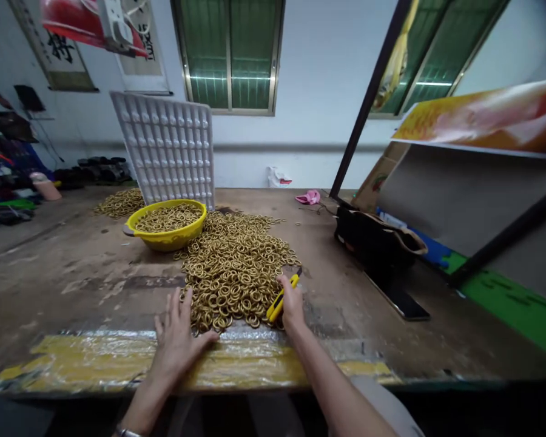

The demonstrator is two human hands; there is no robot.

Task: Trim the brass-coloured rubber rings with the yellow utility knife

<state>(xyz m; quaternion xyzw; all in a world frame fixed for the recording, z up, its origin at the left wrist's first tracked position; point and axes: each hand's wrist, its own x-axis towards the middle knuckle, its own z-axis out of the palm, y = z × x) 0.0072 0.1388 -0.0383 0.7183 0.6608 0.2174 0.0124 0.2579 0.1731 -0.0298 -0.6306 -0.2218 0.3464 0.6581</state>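
A wide heap of brass-coloured rings (236, 261) spreads over the brown table in front of me. My left hand (175, 331) lies at the heap's near left edge with its fingers spread, thumb close to the nearest rings. At the right edge of the heap, my right hand (292, 303) grips a yellow utility knife (276, 306), whose dark tip points away from me. Whether its blade is out I cannot tell. Behind the heap to the left stands a yellow basin (173, 238) full of the same rings.
A white moulded plastic tray (173, 152) stands upright behind the basin. More rings (121, 203) lie beside it. On the right are a black bag (373, 237), a phone (400, 300) and a dark metal post (368, 103). Yellow tape (95, 361) covers the table's front edge.
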